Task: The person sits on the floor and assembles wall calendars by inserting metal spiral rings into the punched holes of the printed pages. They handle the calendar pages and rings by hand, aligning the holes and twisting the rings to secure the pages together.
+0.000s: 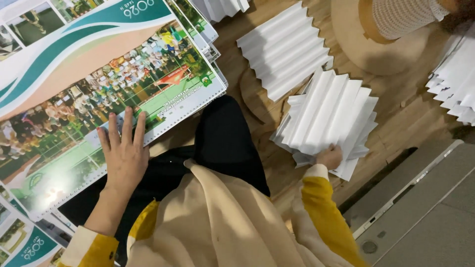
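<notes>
1. The fingers (121, 129) of the left hand (124, 158) are spread apart and lie flat on a large glossy printed sheet with a perforated edge (99, 99), which rests over the person's lap and the wooden floor (396, 123).
2. The right hand (329, 157) grips the lower edge of a stack of white accordion-folded paper (329, 116); its fingers are tucked under the stack, so how they close cannot be told.
3. The stack lies on the floor, just right of the person's black-clad knee (225, 141).
4. Another white pleated sheet (284, 49) lies just above it.
5. More pleated white paper (457, 84) sits at the right edge.
</notes>
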